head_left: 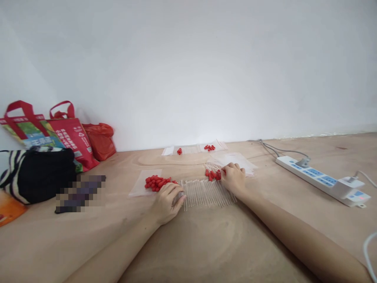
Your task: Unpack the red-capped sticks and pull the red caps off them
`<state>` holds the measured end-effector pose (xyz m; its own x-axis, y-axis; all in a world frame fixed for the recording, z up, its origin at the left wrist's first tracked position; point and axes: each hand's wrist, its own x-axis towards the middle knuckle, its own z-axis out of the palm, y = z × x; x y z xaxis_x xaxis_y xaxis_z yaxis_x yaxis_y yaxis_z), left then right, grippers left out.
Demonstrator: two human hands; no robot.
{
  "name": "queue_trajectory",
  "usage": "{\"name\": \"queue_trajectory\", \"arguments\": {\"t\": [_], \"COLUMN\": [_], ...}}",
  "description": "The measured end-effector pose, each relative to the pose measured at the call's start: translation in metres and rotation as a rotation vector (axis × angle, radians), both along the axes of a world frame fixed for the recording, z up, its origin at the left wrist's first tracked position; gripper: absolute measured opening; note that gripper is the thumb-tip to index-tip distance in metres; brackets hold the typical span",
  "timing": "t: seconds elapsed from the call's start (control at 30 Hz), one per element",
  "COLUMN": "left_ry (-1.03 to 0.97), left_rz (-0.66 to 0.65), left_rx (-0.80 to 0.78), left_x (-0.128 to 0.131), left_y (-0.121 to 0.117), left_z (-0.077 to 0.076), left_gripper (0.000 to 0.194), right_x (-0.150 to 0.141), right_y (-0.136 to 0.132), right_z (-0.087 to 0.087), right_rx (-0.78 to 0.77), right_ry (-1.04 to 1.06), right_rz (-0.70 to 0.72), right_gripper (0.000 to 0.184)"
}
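Note:
A row of thin clear tubes [206, 193] lies side by side on the wooden table between my two hands. My left hand [168, 202] rests at the row's left end, its fingers curved and its thumb apart from them. Just beyond it, a pile of small red bulb-shaped pieces [157, 182] sits on a clear plastic bag [137, 188]. On the other side, my right hand [235, 177] is closed in a pinch beside a smaller group of red pieces [211, 174], at the far right of the row. A red piece shows at its fingertips.
Near the wall lie more red pieces [209, 147] and flat plastic bags [191, 149]. A white power strip [318, 177] with plugs and cords stands to the right. Shopping bags [70, 139], a black cloth item [47, 173] and a pixelated dark object [82, 192] occupy the left.

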<state>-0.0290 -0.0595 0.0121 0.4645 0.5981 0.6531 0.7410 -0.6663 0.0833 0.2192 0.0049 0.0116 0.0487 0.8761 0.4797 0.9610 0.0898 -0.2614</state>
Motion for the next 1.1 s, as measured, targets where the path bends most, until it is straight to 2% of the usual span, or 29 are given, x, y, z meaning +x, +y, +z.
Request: {"name": "queue_trajectory", "arguments": {"t": [0.07,0.13,0.3,0.37,0.47,0.63,0.9,1.1], "left_ry": [0.008,0.016,0.067,0.109,0.122,0.12,0.22,0.196], "left_rz": [-0.001,0.007,0.015,-0.032,-0.084,-0.101,-0.071,-0.074], "left_rx": [0.013,0.042,0.221,0.257,0.262,0.293,0.266,0.302], "left_x": [0.0,0.002,0.011,0.015,0.02,0.025,0.029,0.03], "left_y": [0.0,-0.001,-0.006,-0.007,-0.007,-0.008,-0.015,-0.022], "left_z": [0.001,0.002,0.006,0.006,0.004,0.002,0.008,0.012], "left_gripper": [0.011,0.012,0.033,0.033,0.022,0.013,0.014,0.013], "right_x": [0.004,0.007,0.005,-0.001,-0.01,-0.016,-0.016,-0.012], "right_y": [-0.007,-0.017,-0.05,-0.058,-0.065,-0.071,-0.069,-0.072], "right_z": [0.001,0.003,-0.002,-0.006,-0.011,-0.01,-0.013,-0.002], "right_rx": [0.088,0.179,0.255,0.257,0.24,0.21,0.379,0.449], "right_ry": [0.053,0.118,0.225,0.25,0.278,0.187,0.0,-0.087], "right_rz": [-0.007,0.068,0.555,0.665,0.753,0.764,0.699,0.782], "right_gripper": [0.022,0.019,0.014,0.013,0.011,0.013,0.013,0.02]}}
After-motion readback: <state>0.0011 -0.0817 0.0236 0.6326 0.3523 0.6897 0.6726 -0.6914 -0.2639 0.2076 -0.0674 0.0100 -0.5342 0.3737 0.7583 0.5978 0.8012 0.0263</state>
